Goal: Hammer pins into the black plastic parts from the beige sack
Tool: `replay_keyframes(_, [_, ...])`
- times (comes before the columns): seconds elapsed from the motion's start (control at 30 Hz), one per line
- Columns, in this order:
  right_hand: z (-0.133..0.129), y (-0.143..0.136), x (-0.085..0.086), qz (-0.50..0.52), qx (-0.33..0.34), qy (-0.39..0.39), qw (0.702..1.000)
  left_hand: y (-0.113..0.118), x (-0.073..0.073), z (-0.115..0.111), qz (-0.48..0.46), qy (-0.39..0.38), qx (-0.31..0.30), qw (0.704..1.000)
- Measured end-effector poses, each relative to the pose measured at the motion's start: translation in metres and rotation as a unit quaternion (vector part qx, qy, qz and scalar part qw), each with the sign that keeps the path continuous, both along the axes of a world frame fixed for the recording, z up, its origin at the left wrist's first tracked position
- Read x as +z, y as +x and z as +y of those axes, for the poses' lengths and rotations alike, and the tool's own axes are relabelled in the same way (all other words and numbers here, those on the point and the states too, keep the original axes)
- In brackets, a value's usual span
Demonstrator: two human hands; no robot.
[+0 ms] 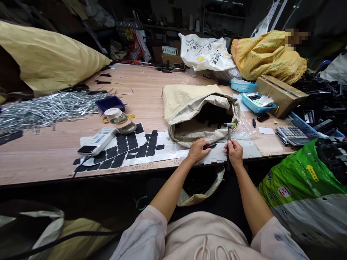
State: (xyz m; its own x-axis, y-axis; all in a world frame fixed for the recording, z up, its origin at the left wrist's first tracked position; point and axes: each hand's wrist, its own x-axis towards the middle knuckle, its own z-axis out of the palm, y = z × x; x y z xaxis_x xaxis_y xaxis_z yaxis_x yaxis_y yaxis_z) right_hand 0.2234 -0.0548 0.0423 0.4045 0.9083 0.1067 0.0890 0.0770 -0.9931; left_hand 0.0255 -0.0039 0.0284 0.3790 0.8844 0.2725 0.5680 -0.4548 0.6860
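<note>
My left hand (198,150) is closed on a small black part (210,146) at the table's front edge; its exact kind I cannot make out. In my right hand (234,153) a small hammer (229,135) stands upright, its dark handle gripped and its head, silver with a yellowish end, on top. The hammer is just right of the black part, apart from it. Under both hands lies a pale flat board (245,150). Directly behind them a beige woven sack (187,99) lies on its side, mouth towards me, with dark contents hard to make out.
Left of the sack are sheets of black stickers (130,142), a white boxy device (98,141), a clear jar (120,121), a blue tray (110,104) and a heap of metal rods (51,110). A calculator (292,135) and blue baskets (257,102) stand right. A green sack (295,180) stands below.
</note>
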Motion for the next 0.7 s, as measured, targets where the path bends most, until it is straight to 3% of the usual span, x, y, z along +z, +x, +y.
replay_keyframes(0.1, [-0.024,-0.004,0.005,-0.031,0.028,-0.029,0.999,0.002,0.005,0.004,0.001,-0.039,0.02,0.999])
replay_keyframes(0.2, [-0.048,-0.005,0.009,-0.128,0.052,-0.046,0.989,0.001,0.01,0.01,-0.012,-0.087,0.012,0.996])
replay_keyframes(0.4, [-0.066,-0.001,0.01,-0.342,0.033,0.031,0.939,-0.001,0.012,0.015,-0.03,-0.092,-0.004,0.995])
replay_keyframes(0.53, [-0.066,-0.001,0.004,-0.368,0.038,0.044,0.928,0.001,0.01,0.013,-0.033,-0.069,0.003,0.997])
replay_keyframes(0.7, [-0.067,-0.005,0.007,-0.338,0.053,0.017,0.939,0.002,0.011,0.012,-0.031,-0.074,0.008,0.997])
